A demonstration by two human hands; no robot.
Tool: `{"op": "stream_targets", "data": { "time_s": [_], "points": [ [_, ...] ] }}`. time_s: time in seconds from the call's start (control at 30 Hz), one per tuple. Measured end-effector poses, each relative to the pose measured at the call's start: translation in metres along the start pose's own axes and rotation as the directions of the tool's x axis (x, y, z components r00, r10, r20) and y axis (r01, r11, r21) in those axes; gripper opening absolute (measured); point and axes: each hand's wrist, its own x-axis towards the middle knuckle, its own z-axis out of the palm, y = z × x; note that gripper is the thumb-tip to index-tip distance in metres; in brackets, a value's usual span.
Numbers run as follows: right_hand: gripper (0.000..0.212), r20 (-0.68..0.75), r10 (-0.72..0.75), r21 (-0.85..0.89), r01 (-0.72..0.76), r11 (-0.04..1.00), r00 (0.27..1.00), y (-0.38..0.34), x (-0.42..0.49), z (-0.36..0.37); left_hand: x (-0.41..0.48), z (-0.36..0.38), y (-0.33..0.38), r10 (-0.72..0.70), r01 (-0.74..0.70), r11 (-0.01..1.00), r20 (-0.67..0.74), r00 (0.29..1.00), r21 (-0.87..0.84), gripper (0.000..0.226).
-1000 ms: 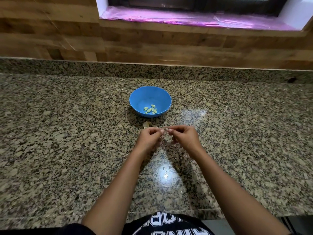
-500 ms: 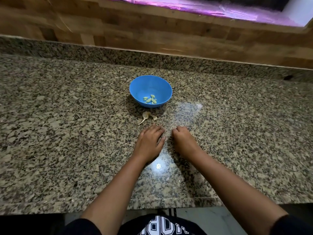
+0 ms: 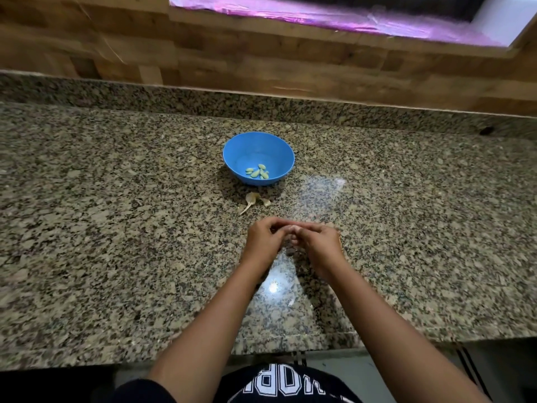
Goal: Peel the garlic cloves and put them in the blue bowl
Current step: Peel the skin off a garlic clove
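Held together low over the tabletop [image 3: 116,228]: left hand [image 3: 263,242] and right hand [image 3: 318,242], fingers [image 3: 271,223] curled, tips meeting; too blurred to tell whether a clove is pinched between them. Just beyond, scraps of garlic skin [image 3: 252,199] on the stone. Behind those, the blue bowl [image 3: 232,152] with peeled cloves [image 3: 257,172] inside.

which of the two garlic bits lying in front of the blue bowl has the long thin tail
The left piece: a thin stalk trails from it toward the person. The smaller piece to its right is a short curl without one.
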Motion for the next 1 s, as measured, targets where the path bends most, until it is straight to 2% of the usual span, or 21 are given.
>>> {"op": "stream_targets", "data": {
  "time_s": [0.1, 0.17, 0.27, 0.4, 0.57, 0.67, 1.0],
  "points": [
    [0.015, 0.067, 0.039, 0.177, -0.051, 0.983, 0.997, -0.007, -0.004, 0.000, 0.001, -0.004, 0.006, -0.017, 0.016, 0.998, -0.014, 1.000, -0.062, 0.010],
    [0.010, 0.110, 0.066, 0.214, -0.089, 0.973, 0.992, -0.010, -0.006, -0.001, 0.003, -0.006, 0.008, -0.016, 0.014, 0.996, -0.016, 1.000, -0.094, 0.012],
    [0.006, 0.128, 0.112, 0.236, -0.140, 0.962, 0.985, -0.014, -0.005, -0.003, 0.003, -0.007, 0.009, -0.013, 0.010, 0.991, -0.020, 1.000, -0.133, 0.020],
    [0.007, 0.123, 0.159, 0.259, -0.187, 0.948, 0.979, -0.015, -0.002, -0.002, 0.003, -0.007, 0.011, 0.005, -0.011, 0.996, -0.067, 0.998, -0.094, 0.029],
    [0.018, 0.160, 0.173, 0.278, -0.213, 0.937, 0.972, -0.015, 0.002, -0.003, 0.003, -0.010, 0.014, 0.000, -0.003, 0.993, -0.028, 1.000, -0.117, 0.028],
    [0.016, 0.171, 0.171, 0.282, -0.215, 0.935, 0.970, -0.018, 0.001, -0.002, 0.003, -0.010, 0.015, -0.017, 0.013, 0.989, -0.032, 0.999, -0.145, 0.030],
    [0.019, 0.193, 0.152, 0.297, -0.205, 0.933, 0.969, -0.021, -0.001, 0.003, 0.005, -0.005, 0.011, 0.011, -0.010, 1.000, 0.029, 1.000, -0.008, 0.029]
  ]
}}
